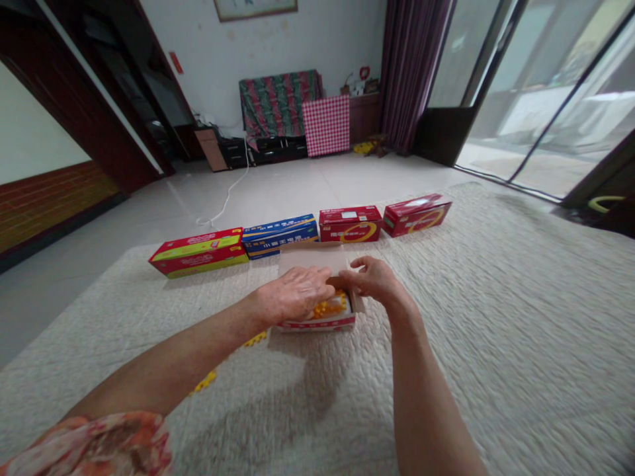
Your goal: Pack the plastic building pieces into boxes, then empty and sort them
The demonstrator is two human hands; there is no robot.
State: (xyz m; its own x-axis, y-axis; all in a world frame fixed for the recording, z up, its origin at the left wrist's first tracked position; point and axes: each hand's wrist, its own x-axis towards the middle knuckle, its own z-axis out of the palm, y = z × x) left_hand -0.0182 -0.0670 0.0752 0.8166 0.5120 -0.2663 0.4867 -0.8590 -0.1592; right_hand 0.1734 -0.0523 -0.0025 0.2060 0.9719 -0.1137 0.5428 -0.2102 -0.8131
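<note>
Shot from the head, one view only. Looks forward and down over the quilted surface (496, 330), near left hand (295, 294) and right hand (374, 279), reaching past the surface's far edge to back wall (342, 43).

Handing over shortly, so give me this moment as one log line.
left hand: over open carton | right hand: at carton's right end | in carton: yellow toothed pieces | beyond: blue printed box

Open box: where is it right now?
In the head view, the open box is just below centre on the quilted cover, the left hand over it and the right hand at its right end; the blue box stands behind.
</note>
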